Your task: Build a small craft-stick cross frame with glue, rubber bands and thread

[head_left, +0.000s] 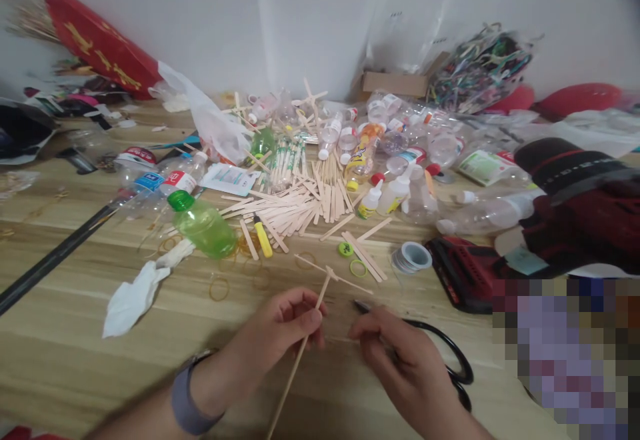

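Observation:
My left hand (287, 323), with a grey band at the wrist, pinches a long thin wooden stick (290, 383) between thumb and fingers. At its upper end the stick meets a thin crosspiece (353, 284), forming a T shape. To the right, my right hand (400, 357) is curled over black-handled scissors (463, 360); a dark tip shows beyond its fingers and the handle loops stick out on the far side. Whether the fingers grip the scissors is hidden. The two hands are apart.
Loose craft sticks (295, 210) and plastic bottles fill the back. A green bottle (205, 227), white tissue (131, 299) and yellow-handled tool (263, 239) lie left of centre. A wire spool (411, 257) and red-black power drill (575, 213) are at right.

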The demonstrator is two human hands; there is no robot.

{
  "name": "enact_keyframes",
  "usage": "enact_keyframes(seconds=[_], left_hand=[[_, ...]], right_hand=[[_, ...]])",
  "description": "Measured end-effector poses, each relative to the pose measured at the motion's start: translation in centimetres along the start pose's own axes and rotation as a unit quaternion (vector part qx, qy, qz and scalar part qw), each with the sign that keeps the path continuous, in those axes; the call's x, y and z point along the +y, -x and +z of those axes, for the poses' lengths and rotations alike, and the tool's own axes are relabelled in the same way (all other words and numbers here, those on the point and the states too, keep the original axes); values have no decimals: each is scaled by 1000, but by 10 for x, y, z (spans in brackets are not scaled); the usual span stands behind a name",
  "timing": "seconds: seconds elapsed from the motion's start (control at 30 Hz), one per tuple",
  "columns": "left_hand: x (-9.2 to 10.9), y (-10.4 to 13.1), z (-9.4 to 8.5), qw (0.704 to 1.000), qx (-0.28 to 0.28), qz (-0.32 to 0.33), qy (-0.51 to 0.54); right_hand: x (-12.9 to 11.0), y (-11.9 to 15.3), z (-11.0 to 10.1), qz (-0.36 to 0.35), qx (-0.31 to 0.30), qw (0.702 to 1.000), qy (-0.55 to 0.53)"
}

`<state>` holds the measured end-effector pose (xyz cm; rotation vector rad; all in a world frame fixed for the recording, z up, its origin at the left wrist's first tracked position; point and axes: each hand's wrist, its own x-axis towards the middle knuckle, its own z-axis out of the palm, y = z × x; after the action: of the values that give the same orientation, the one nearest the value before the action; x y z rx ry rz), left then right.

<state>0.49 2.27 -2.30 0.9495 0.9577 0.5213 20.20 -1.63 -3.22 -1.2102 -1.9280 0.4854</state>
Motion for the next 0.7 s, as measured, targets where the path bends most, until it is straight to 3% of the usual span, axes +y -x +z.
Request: enact_keyframes(seconds=[0.53, 0.7], left_hand=[[-6, -4, 0, 999, 24, 11, 18], [-9, -5, -1, 999, 29, 29, 19]], right_hand=[[-5, 4, 10, -32, 0, 999, 1], [-1, 7, 11, -25, -47, 999, -8]])
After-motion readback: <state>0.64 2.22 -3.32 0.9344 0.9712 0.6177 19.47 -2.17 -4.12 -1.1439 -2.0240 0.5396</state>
